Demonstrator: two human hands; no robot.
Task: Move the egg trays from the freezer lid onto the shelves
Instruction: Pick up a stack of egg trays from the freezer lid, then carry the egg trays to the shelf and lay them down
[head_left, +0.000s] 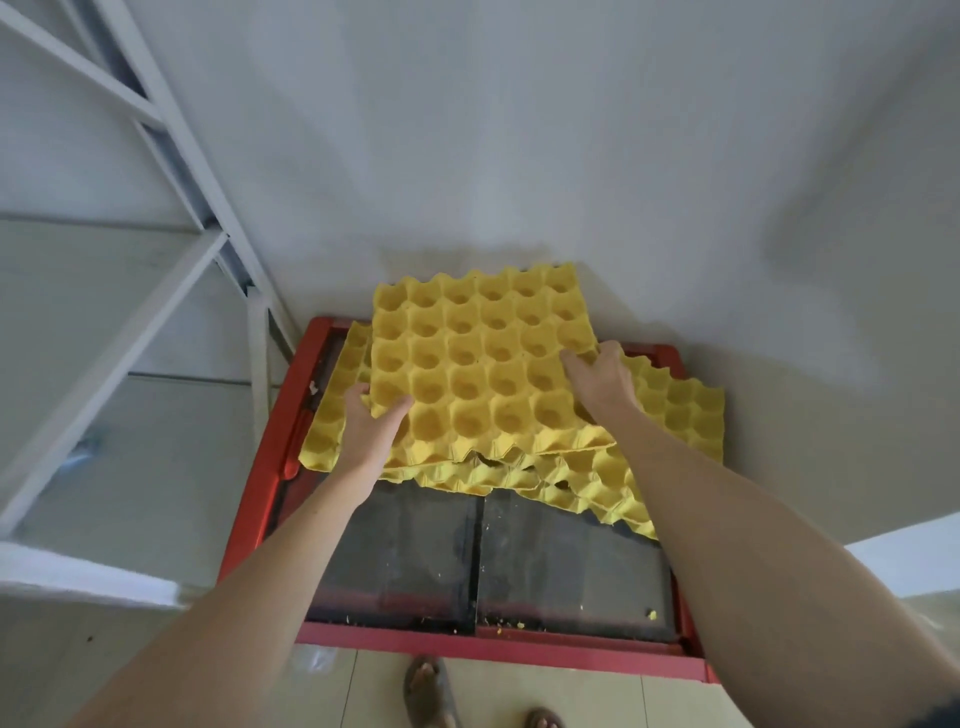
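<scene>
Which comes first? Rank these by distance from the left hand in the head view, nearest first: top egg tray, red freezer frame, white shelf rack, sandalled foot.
1. top egg tray, gripped by the left hand
2. red freezer frame, just left
3. white shelf rack, farther left
4. sandalled foot, on the floor

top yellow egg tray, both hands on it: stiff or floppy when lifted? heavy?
Top egg tray is empty moulded pulp, so probably light. Left hand and right hand grip opposite edges, and it looks flat, so likely fairly stiff. Yellow crumbs on the freezer lid suggest brittle edges.
</scene>
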